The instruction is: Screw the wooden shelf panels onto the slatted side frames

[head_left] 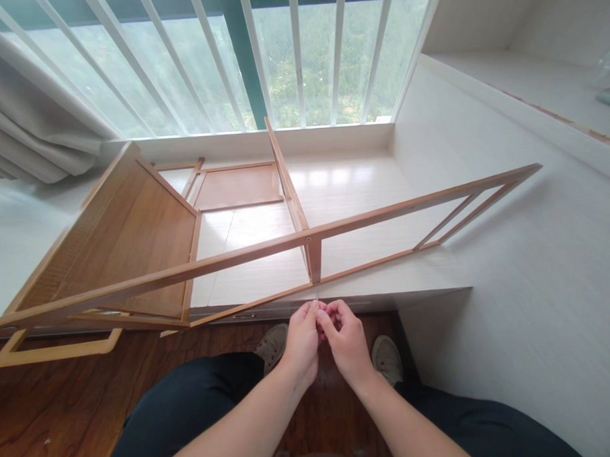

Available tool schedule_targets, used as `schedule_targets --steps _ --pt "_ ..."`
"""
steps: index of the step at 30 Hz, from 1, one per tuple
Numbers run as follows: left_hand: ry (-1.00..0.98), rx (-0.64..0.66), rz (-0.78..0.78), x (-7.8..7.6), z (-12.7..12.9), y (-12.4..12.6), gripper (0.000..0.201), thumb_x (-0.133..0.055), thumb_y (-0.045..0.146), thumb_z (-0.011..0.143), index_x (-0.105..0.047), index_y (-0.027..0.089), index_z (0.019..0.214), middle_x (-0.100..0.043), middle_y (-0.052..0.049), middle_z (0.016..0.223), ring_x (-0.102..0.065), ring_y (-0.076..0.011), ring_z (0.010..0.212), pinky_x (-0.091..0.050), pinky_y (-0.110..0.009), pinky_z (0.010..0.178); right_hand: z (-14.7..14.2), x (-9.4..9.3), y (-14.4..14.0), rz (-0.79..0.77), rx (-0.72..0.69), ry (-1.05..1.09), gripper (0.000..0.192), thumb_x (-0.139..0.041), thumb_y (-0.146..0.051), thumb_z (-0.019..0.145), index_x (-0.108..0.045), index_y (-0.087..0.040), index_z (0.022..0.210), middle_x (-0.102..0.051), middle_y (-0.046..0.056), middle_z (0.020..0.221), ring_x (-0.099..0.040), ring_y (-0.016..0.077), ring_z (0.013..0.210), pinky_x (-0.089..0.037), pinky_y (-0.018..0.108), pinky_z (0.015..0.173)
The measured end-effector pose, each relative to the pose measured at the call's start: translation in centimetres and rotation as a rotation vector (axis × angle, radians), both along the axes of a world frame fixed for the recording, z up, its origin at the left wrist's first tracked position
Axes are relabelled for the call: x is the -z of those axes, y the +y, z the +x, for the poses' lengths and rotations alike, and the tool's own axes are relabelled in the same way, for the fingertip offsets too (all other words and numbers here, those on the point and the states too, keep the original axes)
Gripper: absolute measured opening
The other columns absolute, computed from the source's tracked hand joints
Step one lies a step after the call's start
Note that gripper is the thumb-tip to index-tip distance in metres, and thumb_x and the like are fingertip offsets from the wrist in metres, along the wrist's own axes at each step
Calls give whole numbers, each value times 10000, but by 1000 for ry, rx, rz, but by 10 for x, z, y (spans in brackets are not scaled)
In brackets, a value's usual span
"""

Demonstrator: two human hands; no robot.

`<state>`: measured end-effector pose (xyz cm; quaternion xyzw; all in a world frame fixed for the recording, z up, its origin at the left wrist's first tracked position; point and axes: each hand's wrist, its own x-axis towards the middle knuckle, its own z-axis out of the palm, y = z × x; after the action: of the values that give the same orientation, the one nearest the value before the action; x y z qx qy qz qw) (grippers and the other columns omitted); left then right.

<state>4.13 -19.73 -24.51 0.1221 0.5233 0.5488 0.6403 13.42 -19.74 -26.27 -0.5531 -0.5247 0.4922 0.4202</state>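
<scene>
A white raised platform runs under a barred window, with dark wood floor (pixel 53 413) in front of it, where the person stands or sits with shoes showing between dark trouser legs. Nearest, the left hand (pixel 301 338) and right hand (pixel 344 340) are drawn together, fingertips meeting just below the frame's front rail; both seem pinched on something very small, perhaps a screw or pin, too tiny to tell for sure. Right above them stands the short upright post (pixel 314 259) of a light wooden shelf frame (pixel 234 256), with a small fastener hole at its top joint. The frame lies tilted across the platform (pixel 366 190), its solid end panel (pixel 129 236) to the left and an open rail end reaching far right. Beyond, a flat wooden panel (pixel 239 185) lies on the platform near the window sill.

The step in hand looks like readying a fastener for that post joint. Seating it would call for a steady, fine-fingered line-up with the hole.
</scene>
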Motion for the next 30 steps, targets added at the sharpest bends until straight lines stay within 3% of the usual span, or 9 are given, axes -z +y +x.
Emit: schedule_targets --steps 30 --pt "-9 -4 2 -2 -1 3 368 -847 437 685 -615 153 723 -529 31 632 -478 -87 587 -352 -200 544 2 -2 4 39 -20 15 296 -612 -473 947 -601 -219 796 -672 1 704 -612 152 619 -468 248 615"
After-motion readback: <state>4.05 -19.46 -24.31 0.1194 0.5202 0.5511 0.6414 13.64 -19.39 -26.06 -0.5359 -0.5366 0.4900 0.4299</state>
